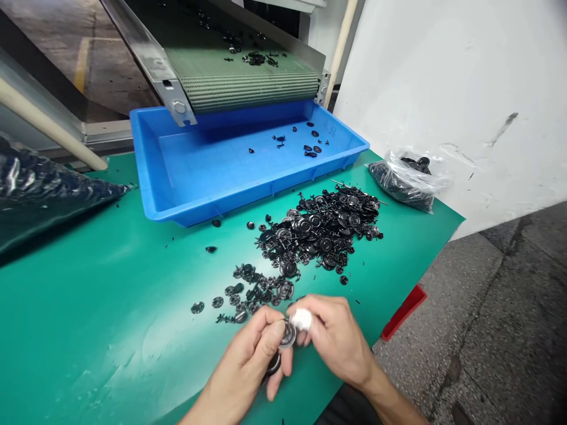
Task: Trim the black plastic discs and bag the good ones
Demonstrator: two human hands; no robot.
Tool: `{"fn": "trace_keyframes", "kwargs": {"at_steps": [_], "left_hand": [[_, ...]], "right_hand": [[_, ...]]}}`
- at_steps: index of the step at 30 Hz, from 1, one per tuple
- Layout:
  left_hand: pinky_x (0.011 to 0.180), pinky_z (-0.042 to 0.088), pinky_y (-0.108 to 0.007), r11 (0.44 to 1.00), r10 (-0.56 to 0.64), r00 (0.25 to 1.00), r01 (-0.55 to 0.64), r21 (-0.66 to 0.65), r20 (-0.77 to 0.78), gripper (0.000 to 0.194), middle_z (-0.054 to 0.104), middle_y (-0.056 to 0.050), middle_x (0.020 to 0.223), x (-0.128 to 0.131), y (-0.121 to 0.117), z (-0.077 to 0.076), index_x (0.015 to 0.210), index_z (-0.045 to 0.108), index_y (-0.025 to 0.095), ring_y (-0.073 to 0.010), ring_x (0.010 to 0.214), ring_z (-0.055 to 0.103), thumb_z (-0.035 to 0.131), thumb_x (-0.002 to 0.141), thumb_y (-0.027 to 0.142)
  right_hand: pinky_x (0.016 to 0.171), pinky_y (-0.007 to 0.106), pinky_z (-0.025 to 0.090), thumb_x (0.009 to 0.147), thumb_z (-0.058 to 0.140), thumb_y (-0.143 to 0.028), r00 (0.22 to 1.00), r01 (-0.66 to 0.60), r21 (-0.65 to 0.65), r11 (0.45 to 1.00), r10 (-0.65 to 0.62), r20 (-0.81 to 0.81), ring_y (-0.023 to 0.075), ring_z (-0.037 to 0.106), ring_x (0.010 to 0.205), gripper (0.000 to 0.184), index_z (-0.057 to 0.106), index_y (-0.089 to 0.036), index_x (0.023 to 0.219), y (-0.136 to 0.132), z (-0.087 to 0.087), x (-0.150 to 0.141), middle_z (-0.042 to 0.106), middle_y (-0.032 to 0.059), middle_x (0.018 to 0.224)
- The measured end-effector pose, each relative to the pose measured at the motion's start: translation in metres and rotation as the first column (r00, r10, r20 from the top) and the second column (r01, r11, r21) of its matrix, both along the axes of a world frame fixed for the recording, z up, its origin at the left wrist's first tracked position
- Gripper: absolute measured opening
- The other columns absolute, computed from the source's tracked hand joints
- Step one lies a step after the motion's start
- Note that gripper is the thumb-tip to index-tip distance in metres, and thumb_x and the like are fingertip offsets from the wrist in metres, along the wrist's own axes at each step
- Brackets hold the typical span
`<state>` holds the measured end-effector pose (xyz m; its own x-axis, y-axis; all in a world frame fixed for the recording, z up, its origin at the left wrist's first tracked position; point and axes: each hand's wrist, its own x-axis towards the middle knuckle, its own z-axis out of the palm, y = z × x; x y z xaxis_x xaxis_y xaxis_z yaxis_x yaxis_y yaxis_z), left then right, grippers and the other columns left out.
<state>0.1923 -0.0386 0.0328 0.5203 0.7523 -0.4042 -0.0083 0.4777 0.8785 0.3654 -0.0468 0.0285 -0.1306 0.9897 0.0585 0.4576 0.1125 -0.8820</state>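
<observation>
Disc (287,334) face tilted rightward; left fingers (268,330) pinch it, right fingers (321,310) clench white wad (302,319)

Figure: Glossy black plastic discs (319,230) lie on a teal-green counter (88,307). A white cotton wad (301,319) contrasts with one shiny black disc (287,334). Behind: a bright blue tray (186,177) and a green finely ribbed conveyor belt (239,77). Right: a red tray edge (404,311) on speckled grey floor (487,330).

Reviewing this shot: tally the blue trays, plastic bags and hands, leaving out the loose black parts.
Blue tray: 1
Plastic bags: 2, large bag and small bag
Hands: 2, left hand and right hand
Total: 5
</observation>
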Motion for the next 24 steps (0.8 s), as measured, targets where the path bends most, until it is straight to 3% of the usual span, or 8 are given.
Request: {"fn": "trace_keyframes", "kwargs": {"at_steps": [4, 6, 8, 13, 16, 19, 21, 24], "left_hand": [[0.036, 0.028, -0.014, 0.970, 0.091, 0.986, -0.056, -0.236, 0.140, 0.031, 0.065, 0.003, 0.056, -0.005, 0.005, 0.003, 0.101, 0.054, 0.022, -0.0069, 0.037, 0.051, 0.055, 0.090, 0.051], [0.031, 0.025, -0.012, 0.937, 0.145, 0.966, -0.065, -0.345, 0.213, 0.029, 0.064, 0.002, 0.059, -0.005, 0.006, 0.002, 0.100, 0.058, 0.022, -0.0054, 0.034, 0.046, 0.056, 0.090, 0.049], [0.029, 0.026, -0.011, 0.909, 0.200, 0.940, -0.073, -0.411, 0.276, 0.027, 0.064, 0.002, 0.065, -0.005, 0.007, 0.000, 0.090, 0.062, 0.021, -0.0042, 0.035, 0.044, 0.055, 0.091, 0.047], [0.030, 0.031, -0.010, 0.893, 0.267, 0.916, -0.119, -0.435, 0.299, 0.031, 0.061, 0.001, 0.068, -0.006, 0.013, -0.001, 0.072, 0.059, 0.018, -0.0037, 0.040, 0.040, 0.059, 0.090, 0.043], [0.029, 0.027, -0.010, 0.902, 0.240, 0.949, -0.140, -0.409, 0.205, 0.020, 0.063, 0.002, 0.070, -0.004, 0.017, 0.003, 0.090, 0.060, 0.021, -0.0037, 0.039, 0.037, 0.061, 0.090, 0.040], [0.032, 0.027, -0.012, 0.932, 0.231, 0.965, -0.183, -0.312, 0.123, 0.027, 0.063, 0.002, 0.074, 0.002, 0.018, 0.006, 0.103, 0.055, 0.023, -0.0056, 0.043, 0.042, 0.062, 0.088, 0.044], [0.033, 0.023, -0.013, 0.960, 0.165, 0.983, -0.140, -0.244, 0.084, 0.030, 0.062, 0.004, 0.065, 0.005, 0.016, 0.006, 0.098, 0.053, 0.022, -0.0052, 0.040, 0.037, 0.057, 0.089, 0.050], [0.035, 0.015, -0.015, 0.981, 0.052, 0.999, -0.049, -0.187, 0.011, 0.033, 0.053, 0.008, 0.047, 0.007, 0.012, 0.003, 0.088, 0.050, 0.022, -0.0049, 0.036, 0.024, 0.048, 0.092, 0.055]], "right_hand": [[0.062, 0.027, 0.044, 0.091, 0.035, -0.005, 0.880, -0.090, 0.115, 0.989, 0.024, 0.474, 0.0156, 0.056, 0.073, 0.047, 0.058, -0.023, 0.128, 0.032, 0.006, 0.004, 0.059, 0.0053, 0.094], [0.058, 0.026, 0.042, 0.090, 0.036, -0.004, 0.787, -0.170, 0.053, 0.984, 0.103, 0.609, 0.0157, 0.056, 0.071, 0.047, 0.058, -0.024, 0.127, 0.044, 0.010, 0.003, 0.058, 0.0058, 0.098], [0.060, 0.027, 0.042, 0.091, 0.040, -0.007, 0.770, -0.167, 0.030, 0.986, 0.112, 0.628, 0.0162, 0.056, 0.071, 0.036, 0.062, -0.020, 0.117, 0.050, 0.012, 0.003, 0.058, 0.0058, 0.096], [0.063, 0.026, 0.041, 0.087, 0.047, -0.008, 0.922, 0.017, 0.049, 0.999, -0.034, 0.385, 0.0139, 0.055, 0.070, 0.017, 0.059, -0.019, 0.086, 0.045, 0.008, 0.013, 0.060, 0.0006, 0.082], [0.057, 0.023, 0.042, 0.079, 0.048, -0.005, 0.990, 0.105, -0.117, 0.988, -0.093, 0.103, 0.0118, 0.057, 0.064, 0.018, 0.058, -0.019, 0.077, 0.037, 0.004, 0.019, 0.060, -0.0021, 0.073], [0.055, 0.020, 0.045, 0.073, 0.052, -0.006, 0.978, 0.056, -0.311, 0.949, -0.115, -0.174, 0.0112, 0.060, 0.061, 0.017, 0.059, -0.019, 0.080, 0.027, 0.004, 0.015, 0.061, -0.0035, 0.069], [0.055, 0.020, 0.046, 0.069, 0.057, -0.006, 0.969, 0.021, -0.333, 0.943, -0.101, -0.226, 0.0109, 0.059, 0.062, 0.016, 0.059, -0.019, 0.079, 0.018, 0.004, 0.007, 0.061, -0.0037, 0.069], [0.056, 0.020, 0.046, 0.071, 0.057, -0.006, 0.987, 0.050, -0.232, 0.971, -0.084, -0.136, 0.0103, 0.058, 0.061, 0.015, 0.057, -0.019, 0.076, 0.002, 0.005, -0.005, 0.060, -0.0036, 0.070]]}}
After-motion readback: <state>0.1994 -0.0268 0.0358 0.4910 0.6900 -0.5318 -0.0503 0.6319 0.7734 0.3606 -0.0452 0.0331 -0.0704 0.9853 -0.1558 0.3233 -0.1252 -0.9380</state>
